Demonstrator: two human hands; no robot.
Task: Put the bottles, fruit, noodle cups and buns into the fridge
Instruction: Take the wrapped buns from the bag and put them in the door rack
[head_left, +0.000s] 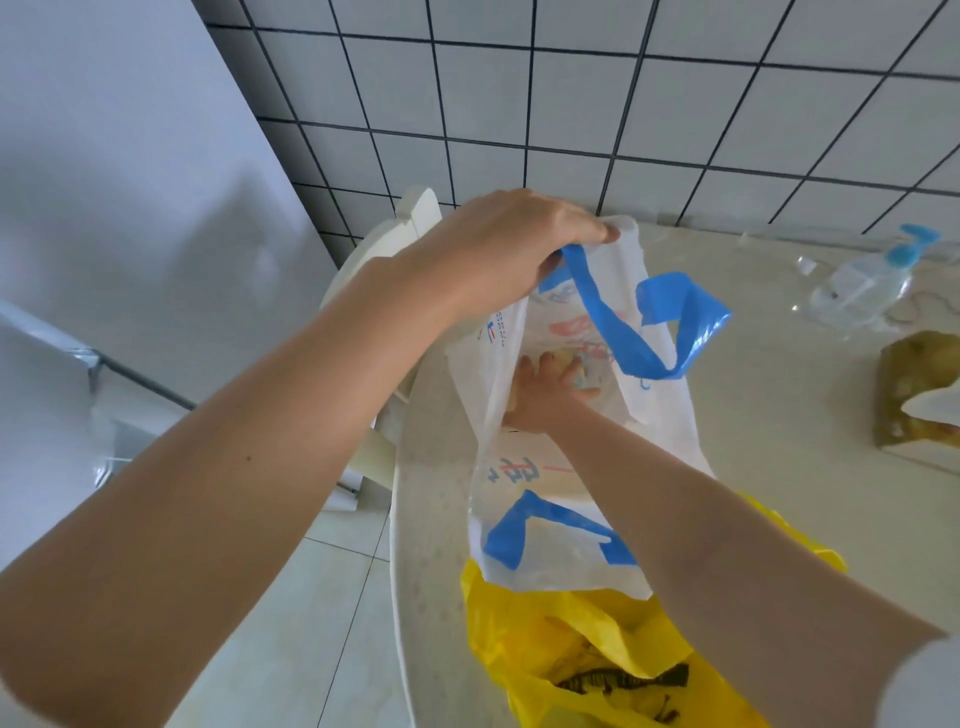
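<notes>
My left hand (498, 249) pinches the rim of the white bag with blue handles (566, 452), holding its mouth up at 12 o'clock of frame centre. My right hand (550, 395) is down inside the bag, fingers curled around a pale item (584, 371) at the bottom; can't tell what it is, possibly a bun. Yellow bag (582, 649) sits at 6 o'clock, touching the white one. Clear bottle with blue cap (862, 286) lies on the table (769, 415) at 2 o'clock. Brownish wrapped package (914, 384) at 3 o'clock. Fridge (114, 182) stands at 9 o'clock.
</notes>
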